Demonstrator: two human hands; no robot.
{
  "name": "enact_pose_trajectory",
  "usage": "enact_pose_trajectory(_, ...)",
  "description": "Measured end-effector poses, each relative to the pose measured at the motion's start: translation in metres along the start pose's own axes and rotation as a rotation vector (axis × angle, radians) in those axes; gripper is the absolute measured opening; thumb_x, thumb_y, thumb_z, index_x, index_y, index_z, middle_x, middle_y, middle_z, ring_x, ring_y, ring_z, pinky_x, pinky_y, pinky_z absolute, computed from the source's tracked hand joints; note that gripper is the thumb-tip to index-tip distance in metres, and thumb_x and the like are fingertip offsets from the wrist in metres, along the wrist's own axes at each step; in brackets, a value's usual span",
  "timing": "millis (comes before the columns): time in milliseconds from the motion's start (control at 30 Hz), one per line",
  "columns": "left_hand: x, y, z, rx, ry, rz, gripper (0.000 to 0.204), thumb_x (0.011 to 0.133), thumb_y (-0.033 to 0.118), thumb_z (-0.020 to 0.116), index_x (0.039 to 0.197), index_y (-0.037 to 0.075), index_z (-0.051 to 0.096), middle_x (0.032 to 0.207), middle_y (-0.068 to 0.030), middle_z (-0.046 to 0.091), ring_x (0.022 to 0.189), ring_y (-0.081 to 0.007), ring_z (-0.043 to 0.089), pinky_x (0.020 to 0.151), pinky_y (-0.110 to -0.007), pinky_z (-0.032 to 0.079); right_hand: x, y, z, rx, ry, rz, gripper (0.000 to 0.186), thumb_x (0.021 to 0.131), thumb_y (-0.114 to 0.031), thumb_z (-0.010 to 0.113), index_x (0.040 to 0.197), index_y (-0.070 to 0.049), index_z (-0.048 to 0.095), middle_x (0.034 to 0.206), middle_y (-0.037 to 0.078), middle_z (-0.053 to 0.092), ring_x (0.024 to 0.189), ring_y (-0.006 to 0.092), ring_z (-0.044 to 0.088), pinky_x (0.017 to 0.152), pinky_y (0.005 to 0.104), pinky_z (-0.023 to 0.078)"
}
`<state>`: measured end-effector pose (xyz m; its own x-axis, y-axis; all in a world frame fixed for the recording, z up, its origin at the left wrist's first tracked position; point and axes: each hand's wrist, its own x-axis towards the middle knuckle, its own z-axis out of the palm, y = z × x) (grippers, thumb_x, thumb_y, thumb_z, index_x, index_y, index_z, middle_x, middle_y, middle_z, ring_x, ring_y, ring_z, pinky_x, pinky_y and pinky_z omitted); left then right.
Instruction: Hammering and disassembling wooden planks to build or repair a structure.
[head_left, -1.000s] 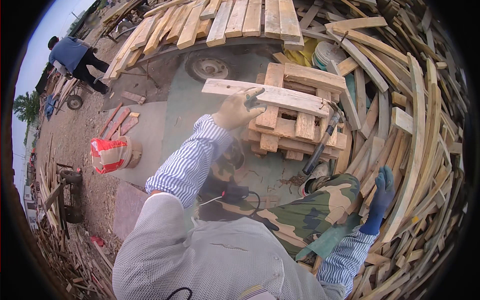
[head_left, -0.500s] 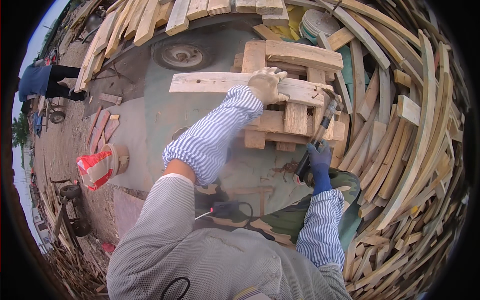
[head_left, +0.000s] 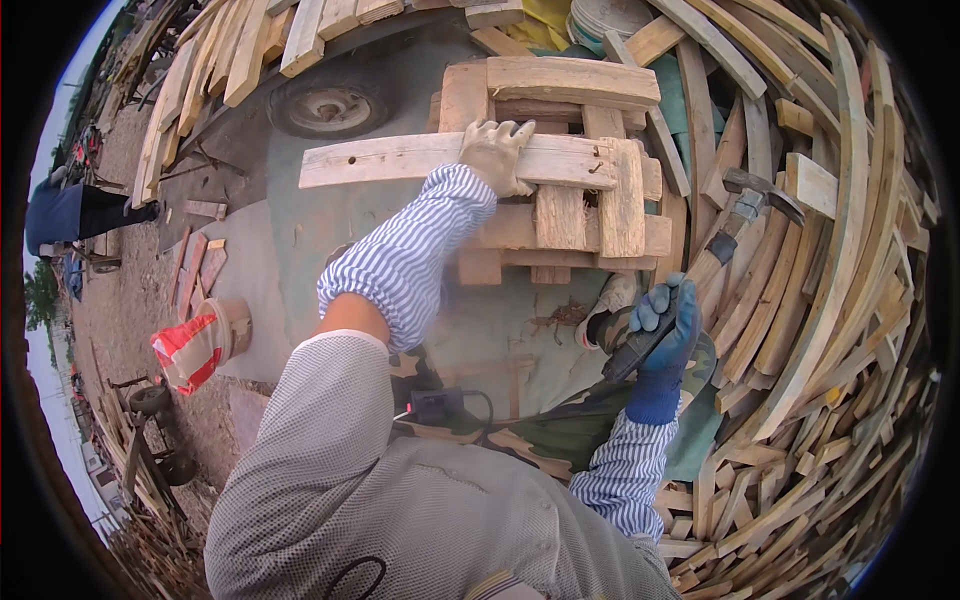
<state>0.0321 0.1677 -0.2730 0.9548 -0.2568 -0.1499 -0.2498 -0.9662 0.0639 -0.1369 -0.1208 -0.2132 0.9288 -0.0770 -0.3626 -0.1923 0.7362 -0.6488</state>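
My left hand [head_left: 495, 155], in a pale glove, is closed over a long whitish plank [head_left: 380, 162] lying across a stack of criss-crossed short timbers [head_left: 570, 85]. Bent nails [head_left: 598, 160] show near the plank's right end. Lower right of the stack, my right hand [head_left: 668, 322], in a blue glove, grips the dark handle of a claw hammer [head_left: 710, 265]. The hammer's head is raised off the wood, to the right of the plank's end.
Loose boards [head_left: 840, 220] pile up on the right. More timber [head_left: 250, 50] lies on a wheeled cart at top left, with a white bucket [head_left: 605, 20] nearby. A red-and-white bag [head_left: 185, 350] sits in a bucket at left. A person [head_left: 65, 215] bends at far left.
My right hand came in from the lower right, took hold of the hammer resting by the stack and lifted it rightward. My left hand settled onto the plank. The view shifted.
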Motion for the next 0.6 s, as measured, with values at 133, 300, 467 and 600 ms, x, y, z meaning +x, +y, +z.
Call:
enact_pose_trajectory(133, -0.003, 0.004, -0.002, 0.021, 0.022, -0.018, 0.105, 0.070, 0.053, 0.084, 0.153, 0.013, 0.034, 0.141, -0.0117, 0.052, 0.134, -0.0298, 0.046, 0.117, -0.048, 0.027, -0.009, 0.015, 0.024, -0.050, 0.173, -0.018, 0.024, 0.100, -0.032, 0.055, 0.094, -0.009, 0.053, 0.069, 0.001, 0.049, 0.052, 0.0136, 0.049, 0.050, 0.0318, 0.047)
enact_pose_trajectory(300, -0.002, 0.010, -0.004, 0.041, 0.037, -0.018, 0.108, 0.069, 0.054, 0.084, 0.154, 0.014, 0.032, 0.141, -0.0125, 0.051, 0.135, -0.0296, 0.045, 0.118, -0.046, 0.027, 0.008, 0.080, 0.020, -0.261, -0.017, 0.531, 0.020, 0.096, -0.025, 0.060, 0.096, -0.006, 0.054, 0.065, 0.003, 0.053, 0.048, 0.0154, 0.050, 0.047, 0.0344, 0.047)
enact_pose_trajectory(467, -0.004, 0.004, 0.001, 0.051, 0.015, -0.012, 0.104, 0.071, 0.053, 0.082, 0.153, 0.012, 0.033, 0.141, -0.0122, 0.051, 0.134, -0.0299, 0.046, 0.117, -0.048, 0.027, -0.014, 0.036, 0.038, -0.339, 0.089, 0.294, 0.020, 0.093, -0.020, 0.060, 0.094, -0.002, 0.054, 0.064, 0.005, 0.053, 0.046, 0.0163, 0.052, 0.044, 0.0328, 0.048)
enact_pose_trajectory(600, -0.003, 0.005, -0.005, 0.030, 0.023, -0.004, 0.103, 0.073, 0.054, 0.082, 0.153, 0.012, 0.033, 0.140, -0.0118, 0.051, 0.134, -0.0298, 0.046, 0.117, -0.049, 0.026, -0.010, 0.078, 0.036, -0.417, 0.121, 0.160, 0.019, 0.093, -0.020, 0.060, 0.090, -0.002, 0.055, 0.064, 0.006, 0.054, 0.046, 0.0164, 0.052, 0.044, 0.0317, 0.048)
